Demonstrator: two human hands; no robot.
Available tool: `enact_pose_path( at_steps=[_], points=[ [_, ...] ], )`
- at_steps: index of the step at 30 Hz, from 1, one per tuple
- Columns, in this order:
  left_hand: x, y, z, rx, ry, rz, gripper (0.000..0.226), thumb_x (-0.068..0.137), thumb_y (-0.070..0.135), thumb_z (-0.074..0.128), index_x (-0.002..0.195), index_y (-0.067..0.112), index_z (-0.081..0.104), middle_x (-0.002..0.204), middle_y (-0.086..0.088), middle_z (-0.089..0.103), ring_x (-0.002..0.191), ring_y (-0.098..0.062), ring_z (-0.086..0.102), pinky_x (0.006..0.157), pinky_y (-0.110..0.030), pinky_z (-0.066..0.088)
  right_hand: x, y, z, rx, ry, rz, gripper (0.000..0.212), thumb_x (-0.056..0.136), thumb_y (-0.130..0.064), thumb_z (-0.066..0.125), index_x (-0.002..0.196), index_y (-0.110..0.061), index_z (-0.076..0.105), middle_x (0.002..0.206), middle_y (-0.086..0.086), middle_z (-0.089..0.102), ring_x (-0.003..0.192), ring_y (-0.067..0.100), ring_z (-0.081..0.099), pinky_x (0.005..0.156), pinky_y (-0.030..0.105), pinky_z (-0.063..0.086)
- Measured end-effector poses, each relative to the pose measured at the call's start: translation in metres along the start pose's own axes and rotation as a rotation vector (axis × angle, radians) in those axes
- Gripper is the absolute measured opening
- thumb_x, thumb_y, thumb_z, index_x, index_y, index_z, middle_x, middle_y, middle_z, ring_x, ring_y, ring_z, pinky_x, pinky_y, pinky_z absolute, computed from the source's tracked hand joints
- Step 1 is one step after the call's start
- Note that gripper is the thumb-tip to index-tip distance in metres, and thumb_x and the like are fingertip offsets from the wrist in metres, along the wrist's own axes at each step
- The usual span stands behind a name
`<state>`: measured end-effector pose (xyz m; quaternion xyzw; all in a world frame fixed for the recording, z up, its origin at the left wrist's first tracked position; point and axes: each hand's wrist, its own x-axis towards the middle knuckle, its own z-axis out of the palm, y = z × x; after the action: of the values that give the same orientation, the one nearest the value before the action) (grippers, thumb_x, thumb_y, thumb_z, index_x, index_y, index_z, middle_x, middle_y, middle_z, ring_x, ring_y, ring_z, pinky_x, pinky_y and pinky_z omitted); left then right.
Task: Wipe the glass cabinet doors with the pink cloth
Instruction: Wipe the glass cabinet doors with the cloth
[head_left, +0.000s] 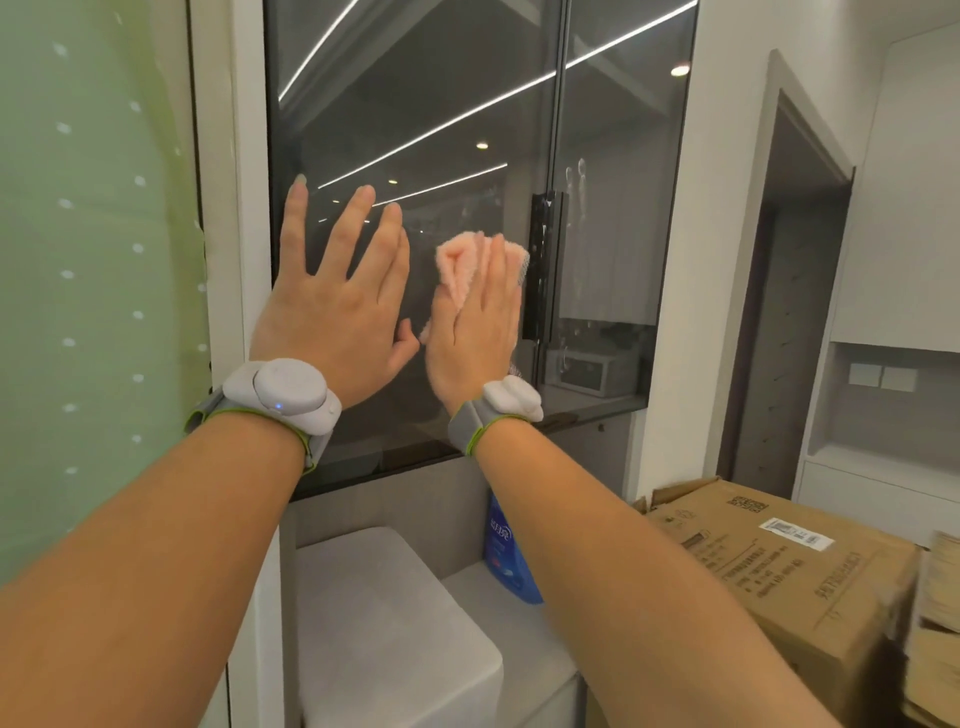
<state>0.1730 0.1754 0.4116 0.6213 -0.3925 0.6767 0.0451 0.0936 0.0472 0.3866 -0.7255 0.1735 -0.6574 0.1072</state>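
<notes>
Two dark glass cabinet doors fill the upper middle: the left door (415, 130) and the right door (618, 156), with black handles (543, 260) where they meet. My left hand (337, 301) lies flat on the left door, fingers spread, holding nothing. My right hand (475, 322) presses the pink cloth (462, 265) flat against the same door, just left of the handles. The cloth shows above and to the left of my fingers. Smears and fingerprints show on the right door beside the handles.
A blue spray bottle (506, 551) stands on the grey counter (540, 654) below the doors, partly behind my right forearm. A white box-like appliance (384, 623) sits at its left. Cardboard boxes (779, 566) are stacked at the right. A green frosted panel (88, 260) borders the left.
</notes>
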Motion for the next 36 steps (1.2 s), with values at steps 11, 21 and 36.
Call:
enact_pose_path(
  at_steps=[11, 21, 36],
  points=[
    [0.000, 0.000, 0.003, 0.012, 0.010, 0.000, 0.074, 0.097, 0.049, 0.042, 0.153, 0.000, 0.041, 0.165, -0.020, 0.033, 0.158, -0.042, 0.019, 0.124, -0.074, 0.006, 0.057, -0.011, 0.000, 0.033, -0.003, -0.022, 0.063, 0.109, -0.040, 0.024, 0.165, -0.020, 0.002, 0.175, 0.002, 0.001, 0.162, 0.019, -0.007, 0.132, 0.046, -0.003],
    [0.001, 0.001, -0.003, 0.025, -0.038, 0.004, 0.074, 0.098, 0.048, 0.039, 0.154, 0.000, 0.038, 0.167, -0.019, 0.030, 0.159, -0.042, 0.018, 0.124, -0.074, 0.006, -0.008, 0.008, 0.002, 0.022, 0.012, 0.235, 0.072, 0.102, -0.045, 0.022, 0.164, -0.019, -0.004, 0.175, -0.001, -0.003, 0.162, 0.015, -0.009, 0.131, 0.043, -0.002],
    [0.003, 0.002, -0.017, 0.047, -0.155, 0.015, 0.078, 0.097, 0.044, 0.004, 0.159, 0.006, 0.032, 0.171, -0.016, 0.023, 0.161, -0.041, 0.013, 0.125, -0.073, 0.006, -0.034, 0.040, -0.044, -0.233, -0.215, -0.228, 0.073, 0.092, -0.030, 0.052, 0.158, -0.013, 0.029, 0.170, 0.010, 0.020, 0.159, 0.030, 0.016, 0.127, 0.050, 0.024]
  ],
)
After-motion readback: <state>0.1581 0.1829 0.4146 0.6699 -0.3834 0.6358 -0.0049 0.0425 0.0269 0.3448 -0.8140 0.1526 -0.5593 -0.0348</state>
